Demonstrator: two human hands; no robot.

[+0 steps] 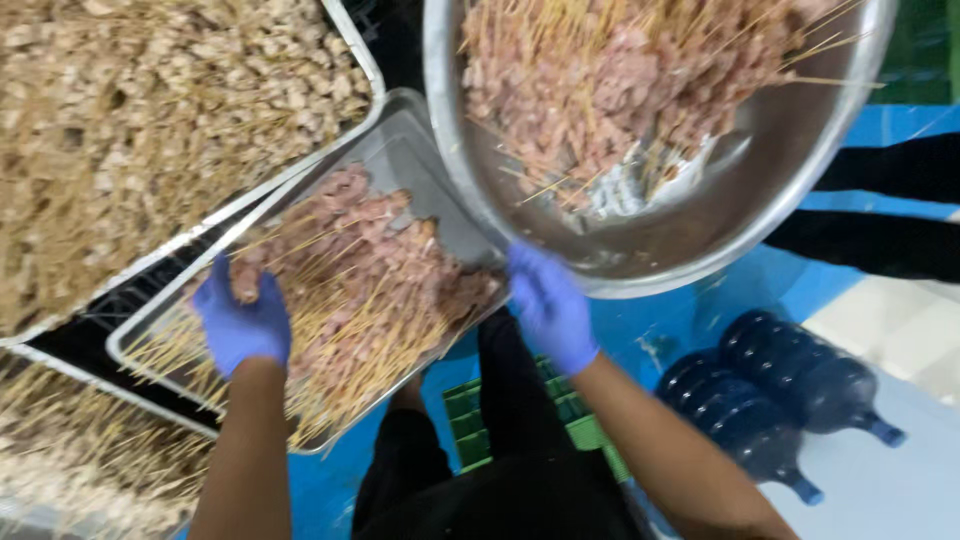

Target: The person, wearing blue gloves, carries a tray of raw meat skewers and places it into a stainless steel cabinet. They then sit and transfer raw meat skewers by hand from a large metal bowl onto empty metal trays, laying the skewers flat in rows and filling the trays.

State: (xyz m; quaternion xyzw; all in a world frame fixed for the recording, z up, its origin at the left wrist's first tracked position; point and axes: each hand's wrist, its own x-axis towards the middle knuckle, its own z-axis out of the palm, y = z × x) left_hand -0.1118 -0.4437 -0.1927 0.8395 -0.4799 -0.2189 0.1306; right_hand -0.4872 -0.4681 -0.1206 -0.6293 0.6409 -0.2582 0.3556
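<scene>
Under the left hand (pixel 241 320), in a blue glove, lies one metal tray (pixel 400 150) of raw meat skewers (pixel 370 290); its fingers pinch one meat piece (pixel 245 288). Right hand (pixel 551 305), also gloved, grips the rim of one round steel bowl (pixel 760 190) with more skewers. Beyond the right fingers lie two blue water bottles (pixel 790 390)

Tray (pixel 400 150) crowded with skewers (pixel 360 300); steel bowl (pixel 700 230) overhangs right edge; bare corner at top, seemingly passable.

Food-prep workshop: metal trays (pixel 400 140) heaped with meat skewers (pixel 370 270), big steel bowl (pixel 780 170).
</scene>
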